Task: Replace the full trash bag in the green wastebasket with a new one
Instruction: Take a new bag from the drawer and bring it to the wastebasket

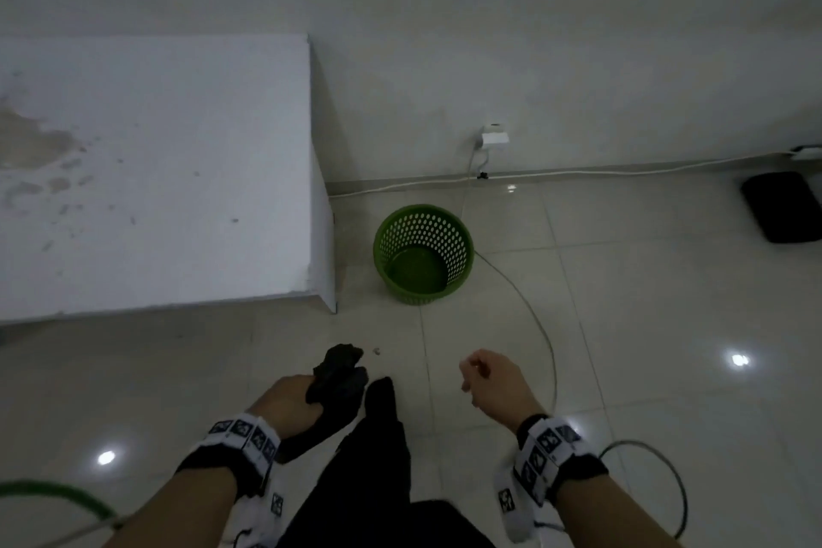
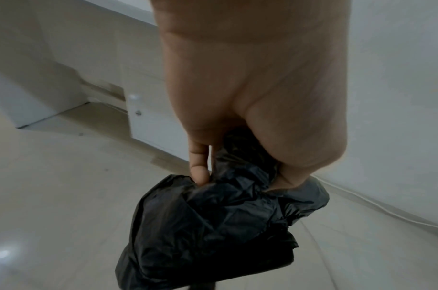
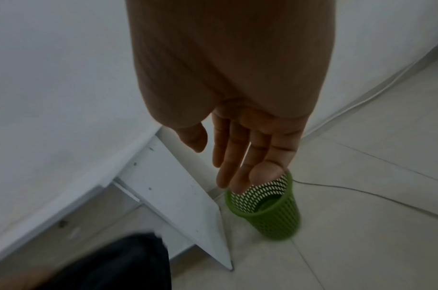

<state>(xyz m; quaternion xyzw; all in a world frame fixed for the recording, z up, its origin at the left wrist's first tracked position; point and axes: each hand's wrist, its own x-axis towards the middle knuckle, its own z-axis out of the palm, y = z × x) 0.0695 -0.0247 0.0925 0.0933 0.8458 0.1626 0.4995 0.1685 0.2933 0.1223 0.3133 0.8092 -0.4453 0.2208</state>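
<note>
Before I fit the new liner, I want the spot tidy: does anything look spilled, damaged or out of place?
Mostly fine. The green wastebasket stands upright and unlined beside the white table, whose top is stained. A small scrap lies on the floor tiles, and a cable loops past the basket. The left hand grips the black trash bag; the right hand holds nothing.

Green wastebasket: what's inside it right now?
The green wastebasket shows only its bare green bottom and perforated wall, no liner. Its near inner wall is hidden by the rim.
</note>
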